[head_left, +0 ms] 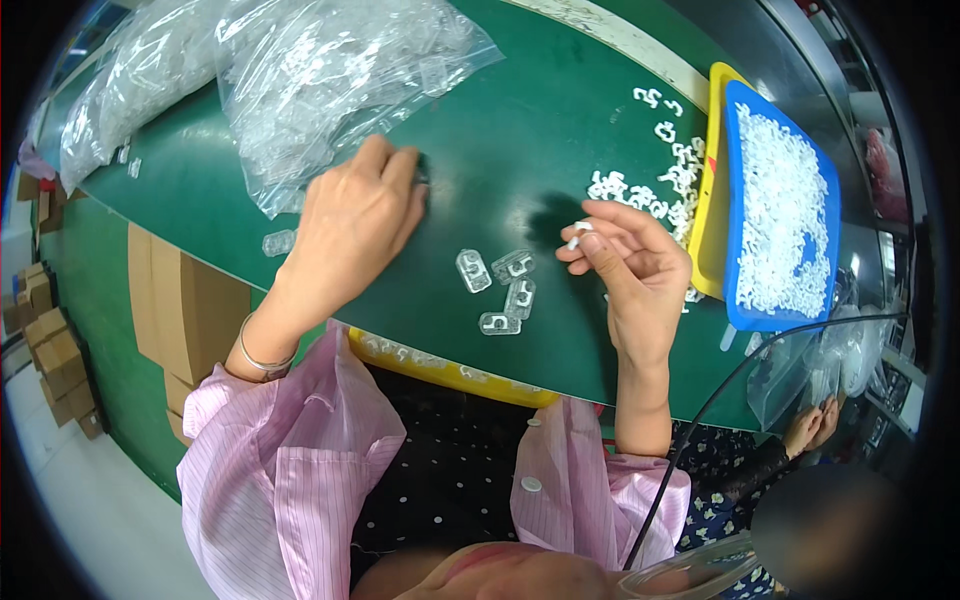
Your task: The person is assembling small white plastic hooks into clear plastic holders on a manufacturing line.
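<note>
My right hand (pixel 645 275) pinches a small white hook-shaped plastic piece (pixel 580 232) between thumb and fingers, just above the green table. My left hand (pixel 360 220) is beside the front of a big clear bag (pixel 330 80) of transparent plastic parts. Its fingers are curled down, and they hide whatever they may hold. Between the hands lie several clear oval plastic housings (pixel 472 270), with white pieces visible in them. One more clear housing (pixel 279 242) rests left of my left wrist. Loose white hook-shaped pieces (pixel 685 175) are scattered beyond my right hand.
At the right, a blue tray (pixel 735 255) heaped with white pieces leans in a yellow tray (pixel 708 270). A yellow bin (pixel 450 376) sits under the table's near edge. A black cable (pixel 715 395) crosses at lower right, near another person's hands (pixel 812 428). Cardboard boxes (pixel 185 310) stand left.
</note>
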`<action>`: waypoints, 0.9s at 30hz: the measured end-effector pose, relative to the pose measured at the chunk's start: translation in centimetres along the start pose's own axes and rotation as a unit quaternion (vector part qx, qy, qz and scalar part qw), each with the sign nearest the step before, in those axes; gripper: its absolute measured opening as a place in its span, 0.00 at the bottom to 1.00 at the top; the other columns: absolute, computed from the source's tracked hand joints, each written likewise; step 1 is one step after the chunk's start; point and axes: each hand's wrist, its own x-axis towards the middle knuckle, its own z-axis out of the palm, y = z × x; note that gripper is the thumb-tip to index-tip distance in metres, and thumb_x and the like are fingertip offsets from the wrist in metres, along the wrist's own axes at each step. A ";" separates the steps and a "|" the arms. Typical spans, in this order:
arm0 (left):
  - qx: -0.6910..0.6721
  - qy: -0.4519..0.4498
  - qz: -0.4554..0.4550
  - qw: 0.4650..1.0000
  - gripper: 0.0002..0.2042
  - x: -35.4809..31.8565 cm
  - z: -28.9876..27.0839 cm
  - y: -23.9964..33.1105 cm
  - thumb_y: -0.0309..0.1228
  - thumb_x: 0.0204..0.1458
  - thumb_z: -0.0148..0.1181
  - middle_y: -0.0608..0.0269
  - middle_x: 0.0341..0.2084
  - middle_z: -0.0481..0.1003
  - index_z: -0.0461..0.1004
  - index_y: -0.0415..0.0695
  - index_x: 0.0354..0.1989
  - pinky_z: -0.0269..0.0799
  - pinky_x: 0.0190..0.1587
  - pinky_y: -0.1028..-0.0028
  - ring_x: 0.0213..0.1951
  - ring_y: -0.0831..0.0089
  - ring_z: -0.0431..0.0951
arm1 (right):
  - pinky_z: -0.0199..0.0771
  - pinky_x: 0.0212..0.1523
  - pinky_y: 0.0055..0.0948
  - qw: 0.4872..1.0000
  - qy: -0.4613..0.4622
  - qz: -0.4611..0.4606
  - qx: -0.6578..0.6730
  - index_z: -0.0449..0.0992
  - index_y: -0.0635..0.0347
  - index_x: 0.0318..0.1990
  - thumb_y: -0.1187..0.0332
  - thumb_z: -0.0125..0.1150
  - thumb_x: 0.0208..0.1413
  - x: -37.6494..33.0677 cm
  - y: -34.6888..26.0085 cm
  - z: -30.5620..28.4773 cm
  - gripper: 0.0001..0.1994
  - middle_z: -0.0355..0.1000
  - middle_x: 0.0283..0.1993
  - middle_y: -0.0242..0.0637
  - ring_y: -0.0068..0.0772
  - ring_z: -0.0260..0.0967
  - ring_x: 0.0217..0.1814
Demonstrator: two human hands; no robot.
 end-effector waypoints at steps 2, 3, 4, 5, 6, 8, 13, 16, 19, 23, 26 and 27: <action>-0.200 -0.028 -0.003 0.979 0.11 1.3 -0.3 1.4 0.23 0.54 0.54 0.56 0.32 0.71 0.73 0.36 0.45 0.70 0.27 0.70 0.25 0.65 0.75 | 0.77 0.35 0.21 1.000 -0.004 0.002 0.016 0.74 0.71 0.45 0.80 0.59 0.55 0.0 -0.2 -0.1 0.10 0.77 0.37 0.47 0.30 0.77 0.36; -0.386 -0.059 -0.016 0.920 0.12 1.8 -0.6 2.2 0.23 0.57 0.52 0.58 0.33 0.72 0.72 0.35 0.48 0.69 0.25 0.73 0.23 0.70 0.76 | 0.77 0.35 0.21 0.998 -0.016 0.007 0.054 0.74 0.71 0.44 0.80 0.59 0.55 0.0 -0.5 0.0 0.09 0.77 0.37 0.47 0.30 0.77 0.36; -0.390 -0.061 -0.011 0.919 0.12 2.4 -1.0 2.8 0.23 0.57 0.52 0.58 0.33 0.72 0.72 0.35 0.48 0.69 0.25 0.73 0.23 0.70 0.76 | 0.76 0.34 0.21 0.995 -0.028 0.013 0.092 0.74 0.71 0.43 0.80 0.59 0.55 0.0 -0.8 0.0 0.09 0.77 0.37 0.46 0.31 0.77 0.36; -0.549 -0.141 -0.044 0.823 0.14 3.0 -1.4 3.4 0.24 0.58 0.50 0.60 0.34 0.72 0.71 0.35 0.51 0.68 0.25 0.76 0.24 0.73 0.75 | 0.76 0.34 0.22 0.993 -0.026 0.011 0.119 0.74 0.71 0.42 0.80 0.59 0.55 -0.1 -1.1 0.3 0.08 0.77 0.36 0.45 0.30 0.77 0.35; -0.684 -0.218 -0.072 0.693 0.15 3.6 -1.5 3.8 0.24 0.60 0.48 0.61 0.36 0.72 0.70 0.35 0.54 0.67 0.25 0.79 0.25 0.76 0.75 | 0.76 0.34 0.22 0.993 -0.021 0.008 0.115 0.74 0.71 0.42 0.80 0.59 0.55 -0.1 -1.2 0.4 0.08 0.77 0.36 0.45 0.30 0.77 0.35; -0.724 -0.221 -0.061 0.651 0.16 3.9 -0.2 4.5 0.24 0.60 0.47 0.60 0.38 0.72 0.69 0.34 0.56 0.65 0.25 0.81 0.24 0.76 0.73 | 0.77 0.34 0.22 0.989 -0.043 -0.043 0.137 0.73 0.71 0.42 0.80 0.59 0.56 0.0 -1.2 0.6 0.08 0.76 0.35 0.43 0.28 0.76 0.34; -0.637 -0.151 -0.021 0.756 0.17 3.8 0.5 5.2 0.22 0.60 0.49 0.62 0.31 0.74 0.67 0.35 0.58 0.64 0.27 0.83 0.24 0.81 0.70 | 0.73 0.30 0.22 0.994 0.015 -0.012 0.108 0.72 0.70 0.42 0.78 0.57 0.57 0.0 -0.8 1.1 0.06 0.74 0.35 0.41 0.26 0.73 0.31; -0.614 -0.154 -0.067 0.771 0.16 3.9 0.9 5.1 0.20 0.58 0.50 0.61 0.33 0.76 0.69 0.34 0.55 0.66 0.26 0.83 0.25 0.82 0.71 | 0.73 0.28 0.21 0.989 0.011 -0.029 0.147 0.72 0.70 0.41 0.78 0.57 0.57 0.2 -0.4 0.1 0.06 0.75 0.35 0.42 0.26 0.73 0.31; -0.611 -0.142 -0.064 0.776 0.14 4.0 1.1 5.1 0.19 0.57 0.51 0.58 0.36 0.77 0.69 0.32 0.52 0.66 0.25 0.84 0.27 0.82 0.73 | 0.72 0.23 0.19 0.995 0.005 -0.017 0.102 0.71 0.70 0.40 0.80 0.55 0.57 0.1 -1.2 0.0 0.05 0.75 0.32 0.43 0.27 0.74 0.27; -0.629 -0.185 -0.087 0.750 0.13 4.1 0.8 4.9 0.19 0.56 0.52 0.54 0.35 0.78 0.69 0.29 0.49 0.67 0.23 0.84 0.29 0.79 0.77 | 0.75 0.25 0.20 0.997 0.010 -0.030 0.071 0.73 0.72 0.37 0.83 0.54 0.55 0.0 -1.3 0.5 0.04 0.75 0.31 0.45 0.28 0.75 0.26; -0.665 -0.225 -0.109 0.703 0.11 4.4 0.8 4.7 0.17 0.56 0.52 0.52 0.34 0.78 0.71 0.27 0.47 0.71 0.24 0.83 0.29 0.76 0.79 | 0.77 0.29 0.21 0.998 0.002 -0.024 0.065 0.73 0.74 0.36 0.86 0.56 0.52 0.0 -0.9 0.4 0.04 0.75 0.32 0.46 0.29 0.76 0.29; -0.666 -0.224 -0.110 0.703 0.11 4.3 0.9 4.7 0.17 0.56 0.52 0.52 0.34 0.78 0.71 0.27 0.47 0.71 0.24 0.83 0.29 0.76 0.79 | 0.77 0.29 0.21 0.998 0.001 -0.023 0.065 0.73 0.74 0.36 0.86 0.56 0.52 0.1 -0.5 0.4 0.04 0.75 0.32 0.46 0.29 0.76 0.29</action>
